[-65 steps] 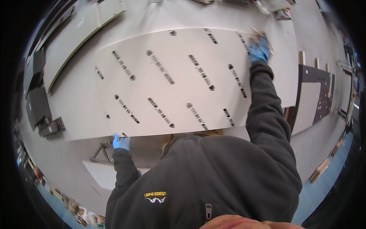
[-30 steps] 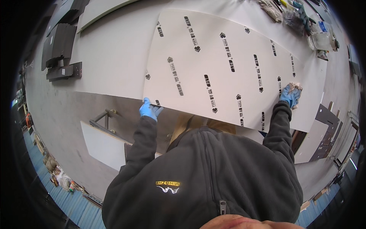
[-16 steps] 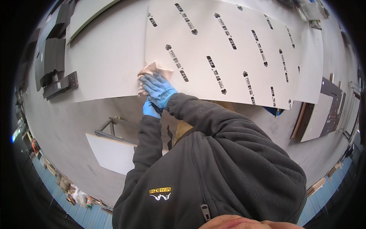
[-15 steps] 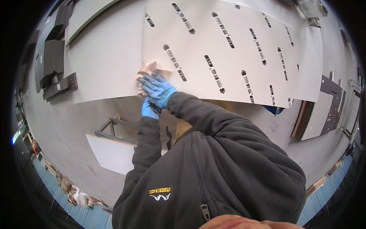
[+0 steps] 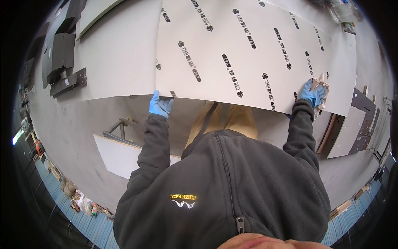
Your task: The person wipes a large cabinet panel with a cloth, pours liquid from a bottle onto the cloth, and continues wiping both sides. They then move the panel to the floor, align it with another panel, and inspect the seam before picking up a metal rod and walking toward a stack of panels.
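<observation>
A large white panel [image 5: 232, 41] with rows of black printed marks lies on a wider plain white board [image 5: 116, 54]. At the panel's near left corner is my left hand [image 5: 161, 104], in a blue glove, gripping the edge with a finger along it. My right hand [image 5: 311, 93], gloved the same, is far to the right near the panel's front right corner. A crumpled beige cloth [image 5: 321, 92] is held in it against the surface, partly hidden by the fingers.
Dark panels [image 5: 61, 58] are stacked at the far left. To the right lean grey and dark boards [image 5: 352, 128]. A white board on a metal frame [image 5: 120, 153] sits low at left. Something wrapped in clear plastic [image 5: 346, 12] lies at the far right.
My hands were together on the cloth at the panel's left end. The right hand has carried the cloth to the right end; the left has let go of it and taken the panel's corner.
</observation>
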`<action>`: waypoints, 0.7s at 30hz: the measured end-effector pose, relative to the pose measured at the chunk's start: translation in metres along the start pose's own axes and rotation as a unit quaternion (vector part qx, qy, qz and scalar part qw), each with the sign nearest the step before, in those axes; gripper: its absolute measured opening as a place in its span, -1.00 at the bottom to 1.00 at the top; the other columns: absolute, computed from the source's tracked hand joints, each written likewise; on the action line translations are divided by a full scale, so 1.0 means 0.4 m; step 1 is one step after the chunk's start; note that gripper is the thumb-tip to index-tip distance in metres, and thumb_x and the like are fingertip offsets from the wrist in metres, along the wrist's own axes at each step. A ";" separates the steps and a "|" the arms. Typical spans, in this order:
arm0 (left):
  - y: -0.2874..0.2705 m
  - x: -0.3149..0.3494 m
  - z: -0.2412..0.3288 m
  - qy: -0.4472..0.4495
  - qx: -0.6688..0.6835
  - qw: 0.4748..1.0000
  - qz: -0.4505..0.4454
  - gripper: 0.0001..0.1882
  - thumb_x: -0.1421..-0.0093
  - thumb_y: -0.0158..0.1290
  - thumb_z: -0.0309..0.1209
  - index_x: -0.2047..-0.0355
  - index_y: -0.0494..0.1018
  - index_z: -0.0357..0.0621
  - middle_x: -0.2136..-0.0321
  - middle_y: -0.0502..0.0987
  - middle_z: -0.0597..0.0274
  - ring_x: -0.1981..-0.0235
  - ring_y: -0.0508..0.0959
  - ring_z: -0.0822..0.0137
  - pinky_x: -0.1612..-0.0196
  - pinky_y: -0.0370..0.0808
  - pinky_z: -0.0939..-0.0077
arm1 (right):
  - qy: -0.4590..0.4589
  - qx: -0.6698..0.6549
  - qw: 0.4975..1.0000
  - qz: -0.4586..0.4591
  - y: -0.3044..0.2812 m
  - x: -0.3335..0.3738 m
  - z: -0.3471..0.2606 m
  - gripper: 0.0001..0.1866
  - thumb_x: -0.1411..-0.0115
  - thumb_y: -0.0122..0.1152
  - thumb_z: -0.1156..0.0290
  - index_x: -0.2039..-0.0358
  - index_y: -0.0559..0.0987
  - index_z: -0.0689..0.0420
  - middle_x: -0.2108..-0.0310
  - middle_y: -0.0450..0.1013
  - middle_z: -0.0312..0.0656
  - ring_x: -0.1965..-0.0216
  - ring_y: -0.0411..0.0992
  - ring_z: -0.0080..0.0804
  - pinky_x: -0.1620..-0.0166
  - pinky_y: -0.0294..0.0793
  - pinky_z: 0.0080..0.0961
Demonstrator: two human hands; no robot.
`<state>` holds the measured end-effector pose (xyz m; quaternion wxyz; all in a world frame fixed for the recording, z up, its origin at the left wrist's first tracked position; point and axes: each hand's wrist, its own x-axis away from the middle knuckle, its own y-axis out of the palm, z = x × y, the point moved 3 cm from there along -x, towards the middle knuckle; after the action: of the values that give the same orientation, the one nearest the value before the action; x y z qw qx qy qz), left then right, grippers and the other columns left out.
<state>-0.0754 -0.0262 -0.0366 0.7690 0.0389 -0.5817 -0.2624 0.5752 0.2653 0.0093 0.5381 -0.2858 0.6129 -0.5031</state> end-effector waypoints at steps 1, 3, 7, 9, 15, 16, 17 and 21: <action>-0.001 0.003 0.002 -0.001 -0.005 1.000 0.003 -0.52 -0.37 0.16 0.03 -0.13 0.53 0.02 -0.02 0.65 0.28 -0.02 0.65 0.19 0.11 0.73 0.24 | -0.004 0.017 1.000 0.018 -0.002 0.012 -0.049 -0.24 -0.34 0.09 -0.11 -0.39 0.34 0.13 -0.41 0.25 0.07 -0.43 0.18 -0.03 -0.49 0.04 -0.08; 0.009 0.007 0.002 -0.004 0.003 1.000 -0.021 -0.53 -0.35 0.20 0.01 -0.09 0.54 -0.01 -0.04 0.62 0.27 -0.05 0.63 0.18 0.09 0.75 0.24 | -0.044 -0.028 0.999 -0.013 -0.019 0.017 -0.225 -0.26 -0.31 0.12 -0.12 -0.35 0.38 0.10 -0.38 0.27 0.06 -0.44 0.17 0.02 -0.47 0.05 0.00; 0.030 0.016 -0.019 0.009 0.000 1.000 0.018 -0.25 -0.32 0.06 0.28 -0.25 0.41 -0.03 -0.17 0.50 0.19 -0.17 0.53 0.11 -0.05 0.65 0.11 | -0.335 -0.281 0.894 -0.098 -0.183 0.218 -0.778 -0.29 -0.24 0.20 -0.12 -0.27 0.45 0.06 -0.32 0.29 0.06 -0.46 0.13 0.10 -0.43 0.09 0.15; 0.032 0.028 -0.031 0.017 0.016 0.998 0.057 -0.07 -0.27 -0.07 0.48 -0.33 0.33 -0.02 -0.27 0.42 0.14 -0.25 0.46 0.06 -0.22 0.53 0.02 | -0.421 -0.369 0.813 -0.160 -0.303 0.409 -1.004 -0.30 -0.21 0.18 -0.08 -0.26 0.48 0.07 -0.36 0.27 0.04 -0.46 0.12 0.17 -0.40 0.11 0.24; 0.033 0.073 -0.015 0.035 0.002 0.999 0.021 0.26 -0.14 -0.32 0.69 -0.51 0.07 -0.12 -0.46 0.20 -0.05 -0.46 0.23 -0.06 -0.47 0.21 -0.11 | -0.550 -0.481 0.664 -0.157 -0.480 0.700 -1.068 -0.28 -0.17 0.14 0.02 -0.28 0.46 0.14 -0.44 0.24 -0.03 -0.52 0.10 -0.06 -0.53 -0.09 0.13; 0.041 0.070 -0.002 0.014 0.008 1.000 -0.017 0.27 -0.16 -0.36 0.68 -0.51 0.06 -0.16 -0.48 0.19 -0.03 -0.47 0.20 -0.05 -0.49 0.16 -0.12 | -0.562 -0.465 0.659 -0.184 -0.469 0.679 -1.018 -0.29 -0.17 0.14 0.03 -0.27 0.46 0.15 -0.44 0.24 -0.04 -0.52 0.10 -0.07 -0.54 -0.10 0.11; 0.041 0.067 -0.002 -0.001 0.044 0.999 0.017 0.23 -0.20 -0.31 0.64 -0.49 0.10 -0.20 -0.46 0.22 -0.03 -0.45 0.23 -0.07 -0.49 0.18 -0.11 | -0.584 -0.356 0.715 -0.148 -0.446 0.642 -0.959 -0.29 -0.18 0.15 0.01 -0.27 0.45 0.15 -0.42 0.26 -0.03 -0.50 0.13 -0.07 -0.51 -0.03 0.06; 0.057 0.039 0.008 0.050 -0.023 0.995 0.086 0.03 -0.30 -0.10 0.46 -0.40 0.22 -0.23 -0.40 0.30 -0.05 -0.38 0.34 -0.10 -0.44 0.31 -0.12 | -0.412 -0.333 0.839 -0.124 -0.337 0.421 -0.509 -0.48 -0.14 0.22 0.27 -0.11 0.50 0.18 -0.13 0.40 0.05 -0.16 0.40 0.03 -0.23 0.36 0.04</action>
<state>-0.0675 -0.0127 -0.0138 0.8175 -0.0158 -0.5375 -0.2062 0.3130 0.1335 0.0539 0.5463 -0.7026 0.4243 -0.1672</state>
